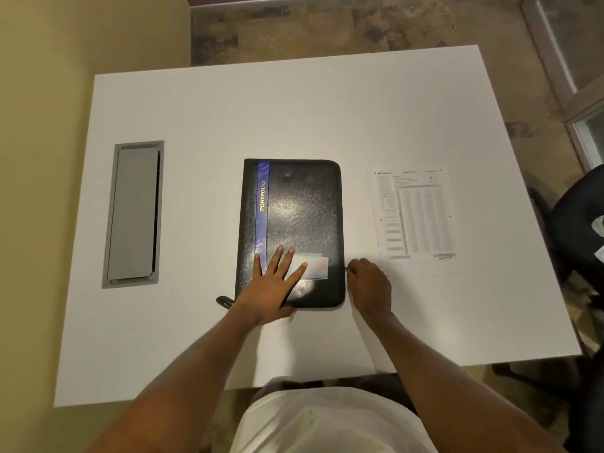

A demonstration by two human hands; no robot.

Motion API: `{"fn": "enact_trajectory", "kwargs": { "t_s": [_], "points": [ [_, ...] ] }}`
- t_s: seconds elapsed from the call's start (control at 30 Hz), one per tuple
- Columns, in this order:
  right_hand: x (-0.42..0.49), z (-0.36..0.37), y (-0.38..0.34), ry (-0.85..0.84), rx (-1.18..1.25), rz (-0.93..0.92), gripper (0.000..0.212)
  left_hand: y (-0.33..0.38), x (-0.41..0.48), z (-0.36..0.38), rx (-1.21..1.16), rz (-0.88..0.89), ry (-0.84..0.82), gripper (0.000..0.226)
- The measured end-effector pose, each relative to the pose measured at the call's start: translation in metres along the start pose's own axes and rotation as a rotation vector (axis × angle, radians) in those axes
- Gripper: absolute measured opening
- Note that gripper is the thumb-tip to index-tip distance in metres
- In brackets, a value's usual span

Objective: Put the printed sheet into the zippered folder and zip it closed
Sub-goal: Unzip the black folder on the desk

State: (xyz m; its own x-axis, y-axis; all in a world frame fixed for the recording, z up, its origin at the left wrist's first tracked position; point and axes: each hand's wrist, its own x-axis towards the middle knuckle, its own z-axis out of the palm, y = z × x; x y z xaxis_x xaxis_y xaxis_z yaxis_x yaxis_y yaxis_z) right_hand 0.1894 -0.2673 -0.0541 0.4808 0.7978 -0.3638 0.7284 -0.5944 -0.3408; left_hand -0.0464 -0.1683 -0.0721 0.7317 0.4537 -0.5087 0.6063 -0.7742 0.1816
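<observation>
On table [294, 109]: one folder [304, 207], one sheet [415, 217]; left hand [271, 286] flat on folder, right hand [371, 286] pinches zipper pull [346, 270].

this looks like an office. a white bench [294, 109] has a grey lidded cable hatch [134, 214] set flush into its top, as work desks often have. a black chair [578, 223] stands at its right edge. the floor is mottled brown-grey carpet [327, 31], and metal-framed glazing [568, 60] runs along the right. a black zippered folder [300, 217] marked "portfolio" and a printed sheet [415, 217] lie on the bench.
</observation>
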Motion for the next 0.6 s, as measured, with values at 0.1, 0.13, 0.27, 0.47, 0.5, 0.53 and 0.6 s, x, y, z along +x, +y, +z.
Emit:
{"fn": "enact_trajectory", "kwargs": {
  "t_s": [0.1,0.13,0.27,0.47,0.5,0.53,0.6],
  "points": [
    [-0.011,0.004,0.004,0.01,0.001,-0.011,0.017,0.004,-0.001,0.0,-0.024,-0.002,-0.007,0.109],
    [-0.015,0.005,0.007,0.014,0.01,-0.011,0.017,0.006,-0.001,0.0,-0.031,-0.005,-0.012,0.109],
    [-0.036,0.01,0.02,0.058,0.02,-0.01,0.014,0.014,0.004,-0.004,-0.061,-0.025,-0.012,0.108],
    [-0.069,0.02,0.029,0.175,0.121,0.03,0.013,0.027,0.009,-0.01,-0.074,-0.039,-0.02,0.105],
    [-0.075,0.023,0.027,0.187,0.132,0.021,0.012,0.028,0.01,-0.011,-0.072,-0.038,-0.026,0.105],
    [-0.079,0.026,0.024,0.195,0.133,0.008,0.012,0.028,0.01,-0.012,-0.07,-0.038,-0.031,0.106],
    [-0.089,0.035,0.015,0.203,0.136,-0.02,0.012,0.028,0.01,-0.014,-0.057,-0.032,-0.038,0.106]
  ]
}}
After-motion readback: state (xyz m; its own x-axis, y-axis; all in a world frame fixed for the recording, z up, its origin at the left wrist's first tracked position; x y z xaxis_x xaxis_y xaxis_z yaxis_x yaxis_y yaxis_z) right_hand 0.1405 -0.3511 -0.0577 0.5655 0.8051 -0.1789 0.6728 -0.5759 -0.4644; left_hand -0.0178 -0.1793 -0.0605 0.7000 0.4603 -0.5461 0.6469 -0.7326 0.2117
